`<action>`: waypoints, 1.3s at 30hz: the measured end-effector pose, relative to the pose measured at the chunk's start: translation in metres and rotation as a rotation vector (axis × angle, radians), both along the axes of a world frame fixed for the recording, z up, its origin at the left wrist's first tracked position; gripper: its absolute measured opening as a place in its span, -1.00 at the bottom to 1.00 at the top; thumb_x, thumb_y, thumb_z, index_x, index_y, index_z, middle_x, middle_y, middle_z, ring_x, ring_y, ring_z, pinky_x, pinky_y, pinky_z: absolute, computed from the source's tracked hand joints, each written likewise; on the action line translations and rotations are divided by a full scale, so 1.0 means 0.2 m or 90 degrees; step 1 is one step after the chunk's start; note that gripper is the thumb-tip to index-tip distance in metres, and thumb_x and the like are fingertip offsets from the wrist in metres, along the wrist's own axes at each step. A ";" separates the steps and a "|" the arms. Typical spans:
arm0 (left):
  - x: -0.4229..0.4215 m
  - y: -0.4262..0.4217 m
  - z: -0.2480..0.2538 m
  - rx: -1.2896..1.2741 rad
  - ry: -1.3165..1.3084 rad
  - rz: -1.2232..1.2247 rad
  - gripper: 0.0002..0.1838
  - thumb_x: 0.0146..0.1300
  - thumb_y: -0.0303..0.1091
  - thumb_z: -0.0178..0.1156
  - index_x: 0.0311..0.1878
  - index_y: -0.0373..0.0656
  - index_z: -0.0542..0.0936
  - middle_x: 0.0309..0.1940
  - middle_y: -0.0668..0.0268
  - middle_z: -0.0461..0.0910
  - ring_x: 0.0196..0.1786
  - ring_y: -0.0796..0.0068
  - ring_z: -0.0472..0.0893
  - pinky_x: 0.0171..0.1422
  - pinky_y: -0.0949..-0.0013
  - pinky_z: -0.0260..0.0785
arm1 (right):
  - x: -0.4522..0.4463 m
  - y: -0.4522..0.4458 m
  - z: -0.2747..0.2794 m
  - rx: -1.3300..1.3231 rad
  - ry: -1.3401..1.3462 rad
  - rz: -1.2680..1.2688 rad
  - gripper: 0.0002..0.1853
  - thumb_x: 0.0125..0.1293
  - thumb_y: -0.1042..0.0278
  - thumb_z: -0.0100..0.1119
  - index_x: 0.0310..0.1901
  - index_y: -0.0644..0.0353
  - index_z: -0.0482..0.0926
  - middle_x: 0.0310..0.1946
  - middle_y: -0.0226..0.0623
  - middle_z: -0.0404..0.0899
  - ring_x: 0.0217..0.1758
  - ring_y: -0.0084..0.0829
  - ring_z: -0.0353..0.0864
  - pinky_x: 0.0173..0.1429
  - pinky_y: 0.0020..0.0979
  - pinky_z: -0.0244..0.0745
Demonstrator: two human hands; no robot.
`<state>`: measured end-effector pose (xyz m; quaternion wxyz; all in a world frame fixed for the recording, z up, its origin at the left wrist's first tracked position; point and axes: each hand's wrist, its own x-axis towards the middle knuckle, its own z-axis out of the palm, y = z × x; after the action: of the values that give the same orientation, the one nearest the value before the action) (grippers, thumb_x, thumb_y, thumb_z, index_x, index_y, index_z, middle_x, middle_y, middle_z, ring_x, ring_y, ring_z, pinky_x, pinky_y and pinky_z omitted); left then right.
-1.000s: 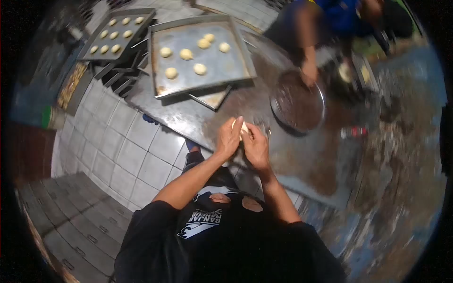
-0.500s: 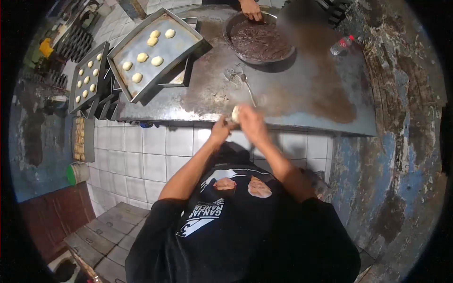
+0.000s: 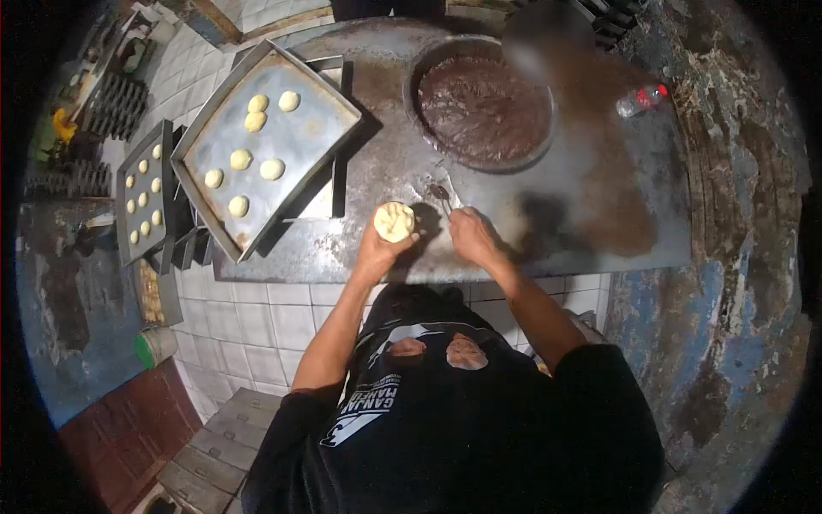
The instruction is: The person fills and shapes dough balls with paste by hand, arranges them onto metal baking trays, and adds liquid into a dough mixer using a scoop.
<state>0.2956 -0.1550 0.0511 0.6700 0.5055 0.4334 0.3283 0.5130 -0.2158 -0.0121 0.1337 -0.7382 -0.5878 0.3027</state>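
Note:
A flattened round of pale dough (image 3: 395, 222) lies in my left hand (image 3: 377, 254), its face turned up and dented by finger marks. My left fingers curl around its edge, just above the front of the table. To the right, my right hand (image 3: 473, 237) grips the handle of a metal spoon (image 3: 444, 204). Dark brown paste coats the spoon's bowl, which rests at a smear on the tabletop. Beyond the spoon stands a large round basin (image 3: 413, 110) holding dark brown paste (image 3: 488, 111).
A metal baking tray (image 3: 321, 146) with several dough balls sits tilted on other trays at the left. Another tray (image 3: 171, 184) of dough balls is farther left. A red-capped bottle (image 3: 640, 101) lies at the right of the metal table (image 3: 582, 231).
My hands have come apart and moved forward over the table. The dough now lies flattened in my left hand, and my right hand has taken hold of the spoon. Another person's hand has left the basin.

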 end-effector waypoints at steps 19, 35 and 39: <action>0.25 0.80 -0.09 0.205 0.125 -0.018 -0.35 0.17 -0.44 0.46 0.29 -0.14 0.36 -0.07 0.18 0.69 0.03 0.37 0.68 0.14 0.31 0.51 | 0.30 0.71 0.53 -0.098 0.486 -0.228 -0.76 0.42 0.30 0.14 -0.03 0.21 0.69 -0.47 -0.11 0.62 -0.46 -0.16 0.63 -0.32 -0.23 0.53; 0.15 0.14 -0.14 -0.078 -0.062 -0.055 -0.35 0.06 -0.64 0.38 0.24 -0.11 0.42 0.06 0.35 0.56 0.09 0.50 0.54 0.19 0.43 0.41 | 0.03 0.07 0.25 0.353 0.022 0.054 -0.64 0.26 0.43 0.30 0.10 0.24 0.62 -0.17 0.00 0.64 -0.06 0.02 0.64 0.11 -0.22 0.53; 0.22 -0.19 -0.03 0.113 -0.030 -0.107 -0.33 0.10 -0.63 0.33 0.29 -0.03 0.34 -0.03 0.39 0.58 0.06 0.46 0.58 0.15 0.37 0.45 | -0.11 -0.08 0.53 0.149 0.419 -0.158 -0.71 0.32 0.44 0.22 0.04 0.31 0.61 -0.08 0.00 0.68 -0.15 0.04 0.68 0.05 -0.22 0.57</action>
<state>0.3406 -0.1934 0.0445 0.6578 0.5893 0.3432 0.3198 0.4910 -0.2313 0.0930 0.4345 -0.6469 -0.4501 0.4361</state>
